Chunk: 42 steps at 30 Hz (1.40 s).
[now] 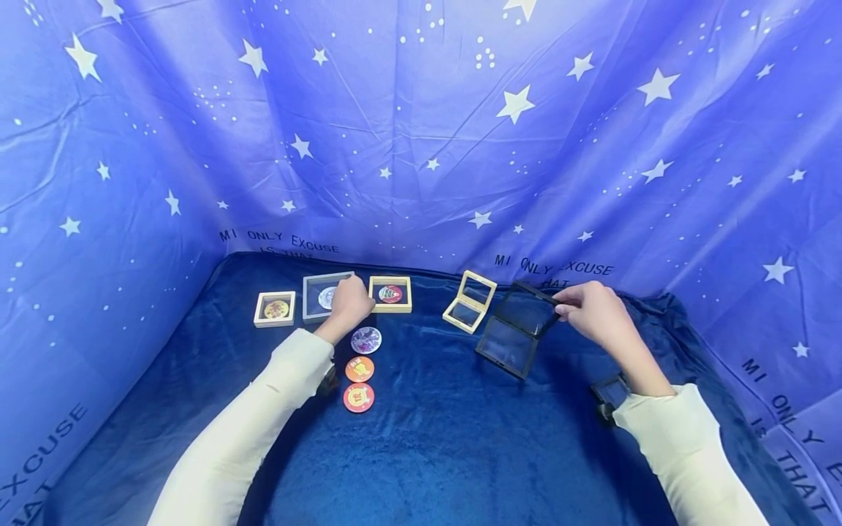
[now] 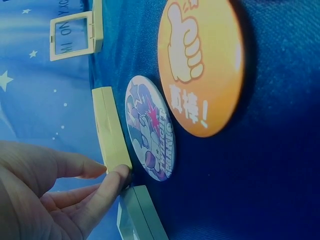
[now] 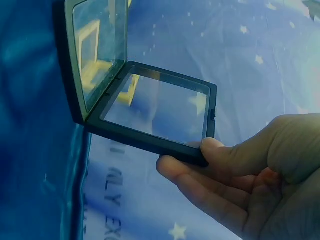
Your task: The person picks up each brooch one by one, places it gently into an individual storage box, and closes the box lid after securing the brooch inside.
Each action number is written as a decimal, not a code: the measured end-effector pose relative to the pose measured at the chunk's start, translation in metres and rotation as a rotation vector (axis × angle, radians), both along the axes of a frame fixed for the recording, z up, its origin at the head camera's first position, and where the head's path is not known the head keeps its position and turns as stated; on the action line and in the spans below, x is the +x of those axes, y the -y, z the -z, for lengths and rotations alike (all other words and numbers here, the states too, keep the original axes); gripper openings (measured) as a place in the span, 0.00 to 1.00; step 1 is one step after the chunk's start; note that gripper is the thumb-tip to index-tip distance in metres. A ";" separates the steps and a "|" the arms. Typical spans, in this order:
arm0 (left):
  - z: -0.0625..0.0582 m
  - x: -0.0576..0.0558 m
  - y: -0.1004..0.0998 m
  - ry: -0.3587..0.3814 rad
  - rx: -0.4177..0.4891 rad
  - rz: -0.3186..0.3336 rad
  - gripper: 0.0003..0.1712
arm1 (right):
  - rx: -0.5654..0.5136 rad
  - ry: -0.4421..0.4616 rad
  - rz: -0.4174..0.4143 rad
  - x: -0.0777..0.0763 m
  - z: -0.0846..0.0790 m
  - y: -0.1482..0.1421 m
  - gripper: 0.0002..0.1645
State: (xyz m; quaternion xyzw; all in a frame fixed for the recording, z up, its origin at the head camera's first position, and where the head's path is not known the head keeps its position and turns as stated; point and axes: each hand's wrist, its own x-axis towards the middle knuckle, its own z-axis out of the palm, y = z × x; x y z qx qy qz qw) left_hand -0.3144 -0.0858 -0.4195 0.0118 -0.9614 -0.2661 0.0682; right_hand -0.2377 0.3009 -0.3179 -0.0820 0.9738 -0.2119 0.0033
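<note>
My left hand (image 1: pixel 351 301) pinches the near end of a closed cream display frame (image 1: pixel 390 310) with a red badge in it; the fingertips are at its corner in the left wrist view. Close beside it lies a grey display frame (image 1: pixel 312 313) with a pale round badge, partly covered by the hand. My right hand (image 1: pixel 592 313) holds the raised lid of a black display frame (image 1: pixel 509 345) by its corner, thumb on one face and fingers on the other. The black frame stands hinged open, with clear film in both halves and no badge inside.
A small cream frame (image 1: pixel 257 310) with a yellow badge lies far left. A purple badge (image 1: pixel 366 340), an orange badge (image 1: pixel 359 370) and a red badge (image 1: pixel 358 397) line up in front. An opened cream frame (image 1: pixel 468 301) stands mid-right; a dark frame (image 1: pixel 613 393) lies by the right sleeve.
</note>
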 end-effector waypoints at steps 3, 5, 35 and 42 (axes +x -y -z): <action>0.000 0.000 -0.001 0.002 -0.008 0.001 0.27 | -0.006 -0.011 -0.025 0.002 0.001 0.012 0.18; 0.000 0.001 -0.001 0.002 -0.009 0.002 0.27 | -0.011 -0.010 -0.034 0.004 0.002 0.020 0.17; 0.005 0.005 0.001 -0.049 0.039 0.040 0.28 | 0.005 -0.006 -0.153 0.003 0.028 0.086 0.12; 0.003 0.007 0.002 -0.055 0.044 0.035 0.29 | 0.011 -0.002 -0.168 0.003 0.033 0.094 0.13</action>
